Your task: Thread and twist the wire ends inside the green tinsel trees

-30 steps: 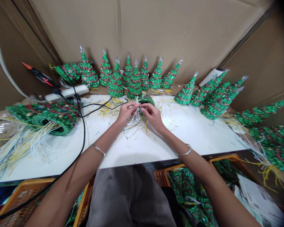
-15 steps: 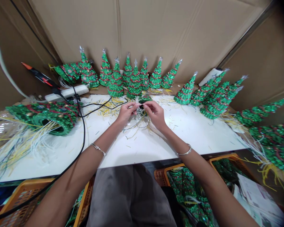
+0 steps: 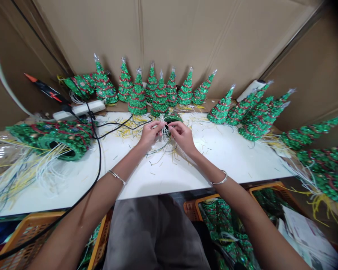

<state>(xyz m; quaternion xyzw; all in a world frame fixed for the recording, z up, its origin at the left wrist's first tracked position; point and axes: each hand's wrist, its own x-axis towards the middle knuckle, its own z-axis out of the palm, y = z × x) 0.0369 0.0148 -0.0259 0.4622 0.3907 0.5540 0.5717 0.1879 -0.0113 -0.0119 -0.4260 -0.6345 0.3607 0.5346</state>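
Observation:
My left hand [image 3: 152,132] pinches a bundle of thin white wires [image 3: 165,131] in the middle of the white tabletop. Close beside it on the right, my right hand [image 3: 182,135] is closed, thumb against fingers, on ends of the same wires. The fingertips of both hands nearly meet. Just behind them lies a small green Christmas tree [image 3: 174,117], its dark hollow base facing me and the wires coming out of it. My hands cover much of this tree. Loose wires trail below my fingers onto the table.
Decorated Christmas trees [image 3: 160,98] stand in a row along the cardboard wall [image 3: 180,41]. A larger tree [image 3: 81,152] lies at left near a power strip [image 3: 81,109] and a black cable [image 3: 100,161]. Wire clippings [image 3: 124,131] litter the white table [image 3: 146,185]. Orange baskets [image 3: 30,225] sit below.
My right hand has shifted slightly down and left, its fingertips lower against the wires. The left hand keeps its pinch on the bundle almost unmoved.

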